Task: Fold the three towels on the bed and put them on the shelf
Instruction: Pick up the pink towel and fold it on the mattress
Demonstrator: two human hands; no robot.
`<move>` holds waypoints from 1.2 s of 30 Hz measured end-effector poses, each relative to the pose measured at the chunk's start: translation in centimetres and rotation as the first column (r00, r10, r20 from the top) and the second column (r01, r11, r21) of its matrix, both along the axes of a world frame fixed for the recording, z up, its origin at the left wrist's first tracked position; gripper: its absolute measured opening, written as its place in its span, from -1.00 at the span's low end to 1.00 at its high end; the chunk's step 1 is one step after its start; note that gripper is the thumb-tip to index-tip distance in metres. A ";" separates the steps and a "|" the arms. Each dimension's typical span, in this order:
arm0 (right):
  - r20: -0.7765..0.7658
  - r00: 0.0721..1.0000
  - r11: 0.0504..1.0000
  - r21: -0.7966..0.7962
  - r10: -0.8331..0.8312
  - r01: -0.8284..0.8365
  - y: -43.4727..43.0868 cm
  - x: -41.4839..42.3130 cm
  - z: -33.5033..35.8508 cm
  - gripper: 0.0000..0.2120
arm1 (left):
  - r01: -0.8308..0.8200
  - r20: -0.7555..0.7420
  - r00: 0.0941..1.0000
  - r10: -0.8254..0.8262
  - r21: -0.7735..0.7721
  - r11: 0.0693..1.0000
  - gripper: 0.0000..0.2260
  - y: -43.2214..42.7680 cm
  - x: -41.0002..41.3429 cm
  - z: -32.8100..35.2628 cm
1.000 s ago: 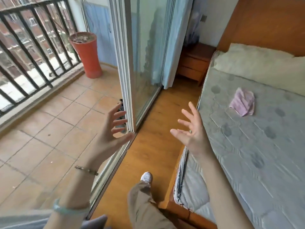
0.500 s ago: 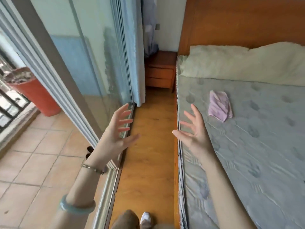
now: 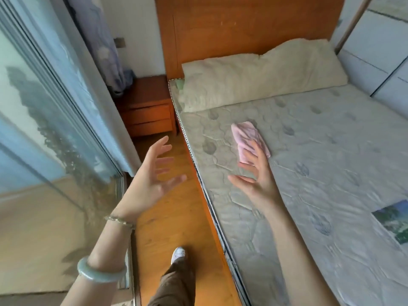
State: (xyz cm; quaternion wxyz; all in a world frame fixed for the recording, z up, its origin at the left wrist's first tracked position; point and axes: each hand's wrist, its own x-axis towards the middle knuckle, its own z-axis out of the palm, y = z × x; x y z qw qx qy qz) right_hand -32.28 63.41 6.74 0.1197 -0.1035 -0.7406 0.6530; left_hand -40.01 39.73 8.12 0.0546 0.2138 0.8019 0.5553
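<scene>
The glass door (image 3: 55,129) stands at left; the left hand (image 3: 152,180) hovers over the floor (image 3: 176,217), its grip apart, fingers spread, holding nothing; the right hand (image 3: 258,180) hangs above the bed (image 3: 331,162), grip likewise apart; a crumpled pink towel (image 3: 245,135) lies on the bed, partly behind its fingers, below the pillow (image 3: 254,80).

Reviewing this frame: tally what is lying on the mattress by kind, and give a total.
Pink towel: 1
Cream pillow: 1
Printed item, cut off at the right edge, kind unclear: 1
Total: 3
</scene>
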 end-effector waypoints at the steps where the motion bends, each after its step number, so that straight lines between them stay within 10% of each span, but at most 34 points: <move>1: -0.003 0.999 0.999 -0.003 -0.033 0.033 0.4 -1.9 0.1 -0.14 | 0.031 0.003 1.000 -0.031 0.002 1.000 -0.16 0.7 -2.7 0.2; 23: 0.085 0.873 0.877 0.002 -0.479 0.481 12.5 -27.3 -4.4 -0.17 | 0.529 0.123 0.848 -0.516 -0.137 0.837 -0.21 19.3 -38.8 -4.7; 36: 0.196 0.695 0.709 -0.002 -0.691 0.705 22.7 -37.2 -6.3 -0.21 | 0.764 0.219 0.641 -0.736 -0.277 0.583 -0.29 35.4 -53.6 -7.0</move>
